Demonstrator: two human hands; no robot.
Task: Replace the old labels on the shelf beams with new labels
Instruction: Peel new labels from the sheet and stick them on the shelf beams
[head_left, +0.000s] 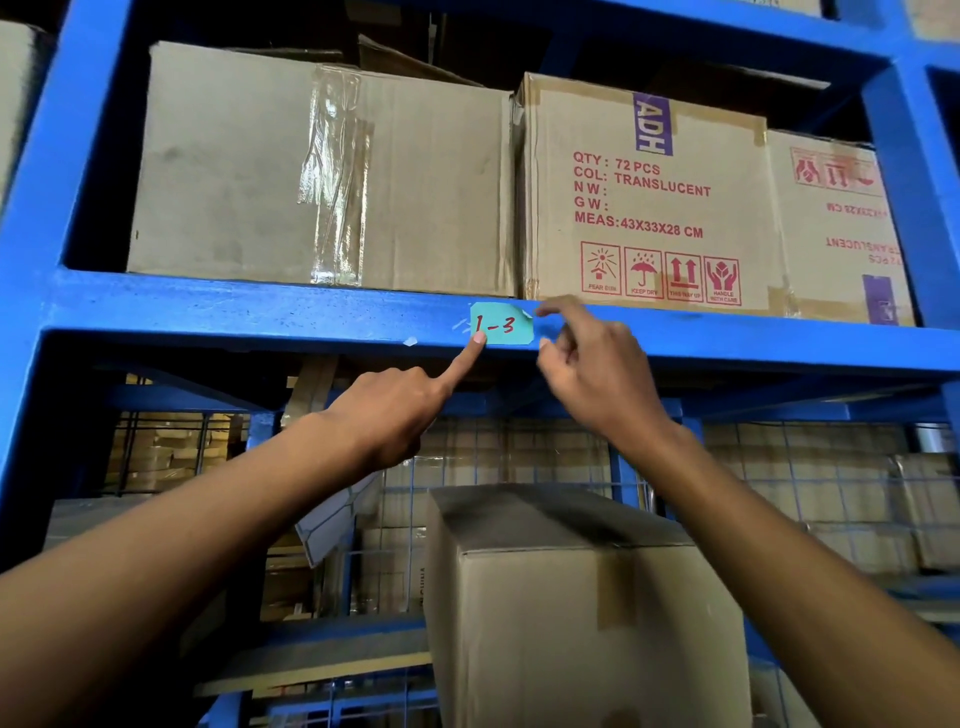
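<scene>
A teal paper label (505, 323) with "1-3" written in red sits on the front of the blue shelf beam (260, 312). Its upper right corner curls off the beam. My left hand (395, 415) points upward, its index fingertip pressed on the label's lower left corner, the other fingers curled. My right hand (587, 364) is at the label's right edge, thumb and forefinger apart on either side of that edge, close to the curled corner. A small scrap of white residue (410, 341) clings to the beam left of the label.
Cardboard boxes (322, 171) stand in a row on the shelf above the beam, one printed "72 PCS TRANSLUCENT" (644, 197). Below the beam a tall cardboard box (582, 613) stands just under my right arm. Blue uprights (31, 208) frame the bay; wire mesh backs the lower shelf.
</scene>
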